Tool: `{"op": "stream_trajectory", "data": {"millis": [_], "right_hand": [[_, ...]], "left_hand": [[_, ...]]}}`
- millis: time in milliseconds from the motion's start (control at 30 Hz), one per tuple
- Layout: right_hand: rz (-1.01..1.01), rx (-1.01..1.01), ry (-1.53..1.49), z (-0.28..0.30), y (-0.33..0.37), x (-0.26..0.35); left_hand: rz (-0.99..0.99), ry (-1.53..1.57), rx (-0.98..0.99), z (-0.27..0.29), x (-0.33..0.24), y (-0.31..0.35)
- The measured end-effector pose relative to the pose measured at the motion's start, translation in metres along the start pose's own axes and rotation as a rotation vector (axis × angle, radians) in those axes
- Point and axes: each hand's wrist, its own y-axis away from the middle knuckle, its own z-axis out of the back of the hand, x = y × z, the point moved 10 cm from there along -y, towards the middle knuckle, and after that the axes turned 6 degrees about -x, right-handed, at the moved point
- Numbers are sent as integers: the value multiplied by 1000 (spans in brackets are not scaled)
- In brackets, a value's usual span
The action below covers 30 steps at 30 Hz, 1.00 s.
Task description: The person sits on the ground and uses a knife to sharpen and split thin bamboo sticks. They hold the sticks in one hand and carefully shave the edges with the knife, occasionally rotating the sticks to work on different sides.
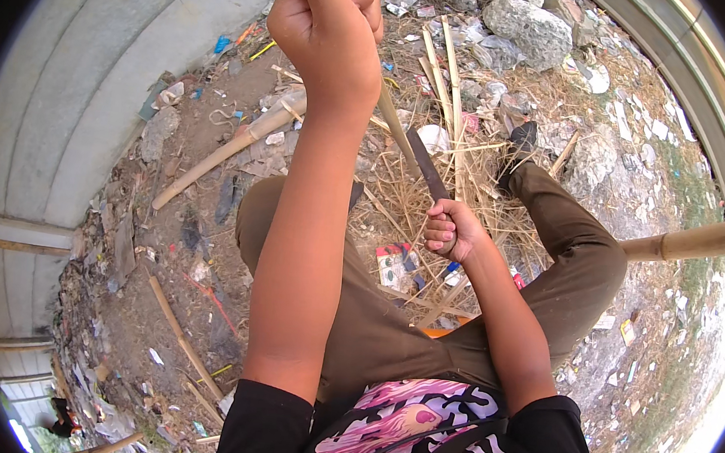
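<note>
The person wears a black short-sleeved shirt (pixel 413 442) with a pink print, olive-brown trousers (pixel 388 332) and a dark shoe (pixel 521 141).

Single head-worn fisheye view, steeply downward and close over the person's own arms, littered ground (pixel 158 295) beyond.

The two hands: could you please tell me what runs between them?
In the head view, a thin bamboo strip slants down from the raised left hand to the dark knife blade gripped in the right hand.
</note>
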Motion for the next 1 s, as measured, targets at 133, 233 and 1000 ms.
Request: {"op": "stream_trajectory", "data": {"millis": [133,233,1000], "right_hand": [[497,-343,467,-47,52,6],[1148,-485,794,-88,104,30],[1367,-505,1207,-122,113,45]], "left_hand": [[-169,-431,-107,-23,-22,11],[-292,-459,-11,-32,-36,14],[-490,-525,-71,-19,-51,14]]}}
